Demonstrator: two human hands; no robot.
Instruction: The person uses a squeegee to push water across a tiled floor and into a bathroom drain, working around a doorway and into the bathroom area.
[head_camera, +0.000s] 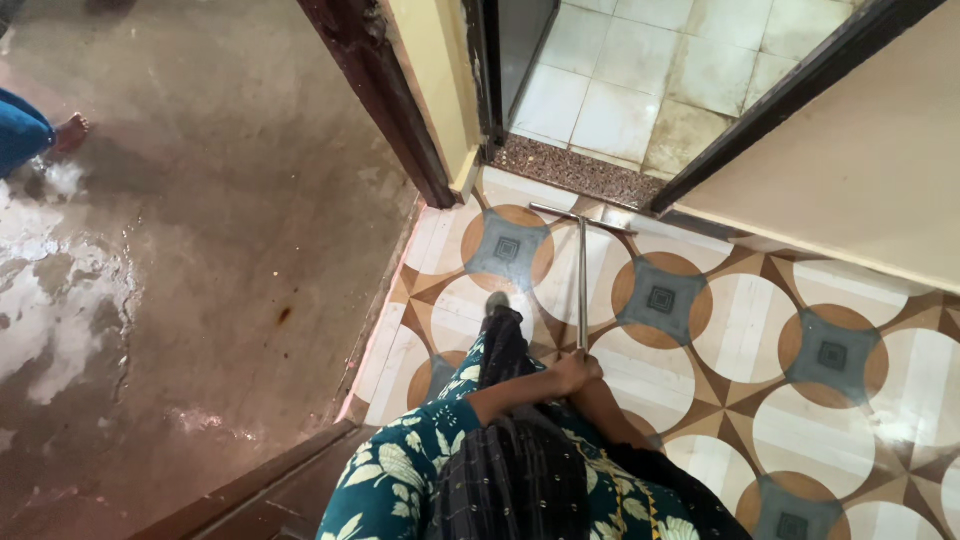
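At the bottom centre of the frame the person's teal, leaf-printed sleeve and a dark checked cloth fill the foreground, cut off by the lower edge. From there both forearms run up to meet just below mid-frame, where the left hand (572, 374) is clenched around the near end of a thin, straight metal handle of a floor wiper (582, 275); the right hand (592, 382) lies close against it from the right, mostly hidden by the left, and seems to grasp the same handle — its fingers cannot be made out. The handle runs straight up the picture to a narrow metal crossbar (580, 217) resting on the patterned floor tiles (740, 330) in brown, white and grey circles, just short of a speckled stone threshold (580, 170). Beyond the threshold, at upper centre, lie pale square tiles (640, 80) between dark door frames. Left of the tiled strip spreads a wet, reddish-brown cement floor (220, 230) with glare patches — and at the far left edge another person's bare foot (70, 133) under blue cloth, largely cut off.
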